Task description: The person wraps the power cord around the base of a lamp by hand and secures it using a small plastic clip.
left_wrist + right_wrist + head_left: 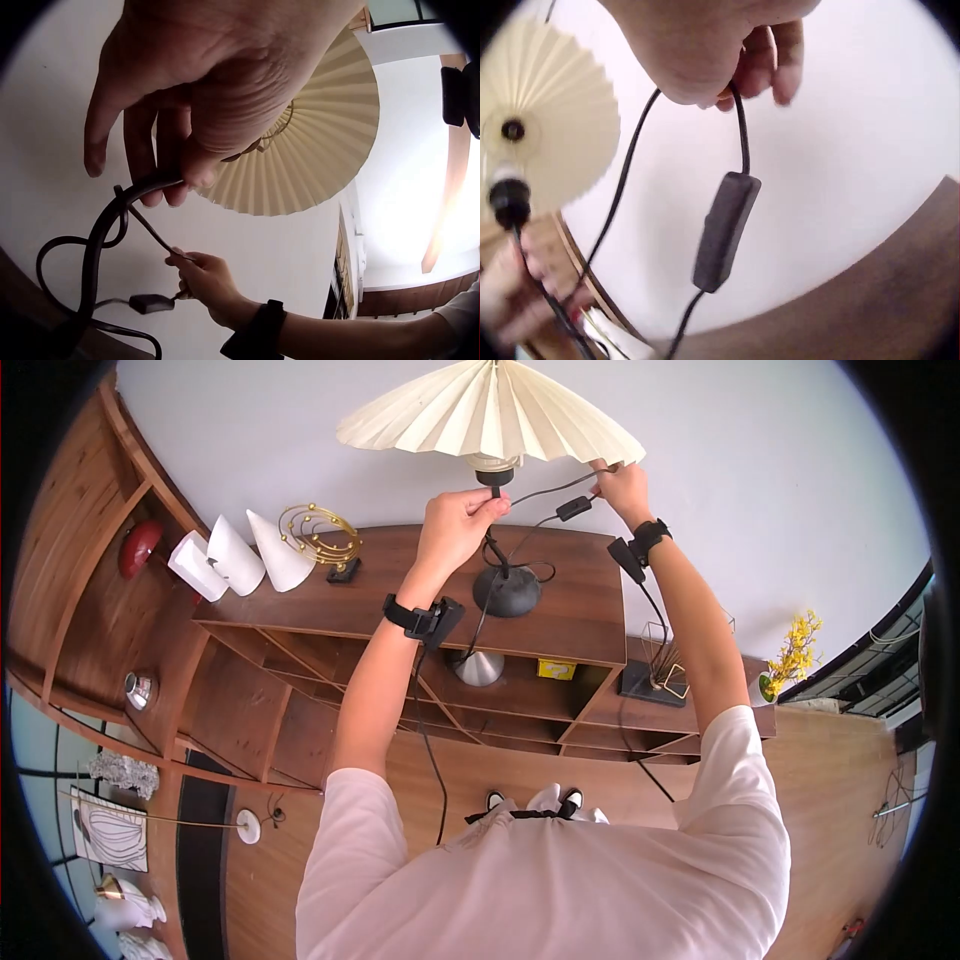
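A lamp with a pleated cream shade (490,415) has its round black base (508,592) on the wooden cabinet. Just under the socket, my left hand (458,530) pinches the thin black stem (154,184) between thumb and fingers. Off to the right, my right hand (624,492) pinches the black cord (742,135) near the shade's edge. The inline switch (726,232) hangs on the cord below that hand. Loops of cord hang around the stem.
White cone shapes (275,550) and a gold ring ornament (320,535) stand on the cabinet top (400,600) at left. A silver cone (480,668) and a yellow box (556,669) are on the shelf below. Yellow flowers (795,650) stand at right, beside a wire ornament (660,680).
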The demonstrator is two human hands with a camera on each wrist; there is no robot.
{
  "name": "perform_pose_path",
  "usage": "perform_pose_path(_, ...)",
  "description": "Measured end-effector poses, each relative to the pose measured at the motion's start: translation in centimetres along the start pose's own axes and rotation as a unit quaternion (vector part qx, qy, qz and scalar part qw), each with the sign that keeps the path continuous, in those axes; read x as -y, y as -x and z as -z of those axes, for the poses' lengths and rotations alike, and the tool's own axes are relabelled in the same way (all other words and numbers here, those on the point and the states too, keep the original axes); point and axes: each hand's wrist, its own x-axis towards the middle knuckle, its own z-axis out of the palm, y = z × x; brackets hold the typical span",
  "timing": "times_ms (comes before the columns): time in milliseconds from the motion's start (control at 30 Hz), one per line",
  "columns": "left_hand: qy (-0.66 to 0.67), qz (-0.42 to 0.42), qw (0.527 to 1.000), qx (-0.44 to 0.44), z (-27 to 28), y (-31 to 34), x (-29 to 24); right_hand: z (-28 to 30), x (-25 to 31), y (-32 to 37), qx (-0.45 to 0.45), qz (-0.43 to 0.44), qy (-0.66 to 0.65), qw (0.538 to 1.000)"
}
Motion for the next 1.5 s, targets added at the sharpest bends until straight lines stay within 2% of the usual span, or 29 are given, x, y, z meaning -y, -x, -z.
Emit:
perform_pose_path(33,0.002,0.002,1.000,0.000,0.0,0.0,0.0,0.5,0.8,0.3,0.051,-0.105,-0.159,0.980)
perform_pose_path(67,0.001,0.002,1.000,0.001,0.0,0.0,0.0,1.0,1.3,0.5,0.101,-0.205,-0.311,0.923)
perform_pose_path(200,-0.005,0.000,1.000,-0.002,0.0,0.0,-0.2,0.2,0.4,0.2,0.097,-0.216,-0.383,0.893)
perform_pose_path(267,-0.005,-0.005,1.000,-0.002,-0.1,0.1,-0.1,1.0,0.8,0.2,0.047,-0.171,-0.252,0.951)
perform_pose_path(300,-0.002,-0.003,1.000,-0.003,-0.1,0.1,-0.2,1.1,0.7,0.2,0.047,-0.170,-0.253,0.951)
perform_pose_path(367,0.000,0.000,1.000,-0.006,-0.1,0.2,-0.3,1.5,0.3,0.2,-0.040,-0.115,-0.235,0.964)
perform_pose_path(400,-0.012,0.007,1.000,-0.006,-0.1,0.2,-0.3,1.8,0.2,0.1,-0.039,-0.114,-0.236,0.964)
perform_pose_path(467,-0.025,0.014,1.000,-0.007,0.0,0.2,-0.3,2.8,0.0,0.1,-0.137,-0.007,-0.104,0.985)
perform_pose_path(600,-0.012,0.008,1.000,-0.008,-0.1,0.2,-0.3,5.5,-0.1,0.7,-0.131,0.036,-0.044,0.990)
perform_pose_path(667,-0.008,0.009,1.000,-0.008,-0.1,0.2,-0.3,7.0,0.0,1.2,-0.124,0.109,0.058,0.985)
perform_pose_path(700,0.000,0.007,1.000,-0.009,-0.2,0.2,-0.2,7.1,-0.8,1.1,-0.124,0.109,0.058,0.985)
perform_pose_path(767,0.010,0.005,1.000,-0.011,-0.2,0.1,0.0,7.2,-2.3,0.8,-0.181,0.219,0.102,0.953)
perform_pose_path(800,0.007,0.005,1.000,-0.010,-0.2,0.1,0.0,7.5,-2.1,0.9,-0.181,0.219,0.103,0.953)
perform_pose_path(867,0.006,0.005,1.000,-0.007,-0.2,0.1,0.1,8.0,-1.8,1.4,-0.189,0.152,0.055,0.969)
perform_pose_path(900,0.012,0.004,1.000,-0.008,-0.2,0.1,0.1,8.0,-1.5,1.6,-0.189,0.151,0.056,0.969)
perform_pose_path(967,0.017,0.002,1.000,-0.007,-0.4,0.1,0.0,7.9,-0.8,2.0,-0.161,0.016,0.002,0.987)
perform_pose_path(1000,0.019,0.004,1.000,-0.011,-0.5,0.1,0.0,7.8,-1.0,2.1,-0.161,0.016,0.002,0.987)
perform_pose_path(1033,0.021,0.005,1.000,-0.017,-0.4,0.1,0.1,7.2,-1.3,2.0,-0.145,-0.040,-0.079,0.985)
perform_pose_path(1067,0.019,0.005,1.000,-0.018,-0.3,0.1,0.2,6.7,-1.4,1.9,-0.128,-0.094,-0.160,0.974)
perform_pose_path(1100,0.013,0.002,1.000,-0.013,-0.1,0.1,0.2,6.3,-2.0,1.6,-0.127,-0.094,-0.161,0.974)
perform_pose_path(1167,0.008,0.001,1.000,-0.007,-0.1,0.3,0.4,6.1,-3.4,1.2,-0.115,-0.198,-0.283,0.932)
perform_pose_path(1200,0.009,0.005,1.000,-0.010,-0.1,0.3,0.3,6.6,-3.1,1.6,-0.115,-0.198,-0.282,0.932)
perform_pose_path(1267,0.010,0.005,1.000,-0.013,-0.2,0.1,0.1,8.0,-2.8,2.5,0.008,-0.239,-0.387,0.891)
perform_pose_path(1300,0.004,0.007,1.000,-0.010,-0.1,0.1,0.1,8.5,-2.8,2.5,0.008,-0.238,-0.386,0.891)
perform_pose_path(1367,-0.001,0.008,1.000,-0.004,-0.1,0.1,0.2,9.3,-3.2,2.9,0.039,-0.220,-0.336,0.915)
perform_pose_path(1500,0.036,0.015,0.999,-0.004,-0.2,0.0,0.6,11.3,-2.2,3.8,0.028,-0.186,-0.243,0.952)
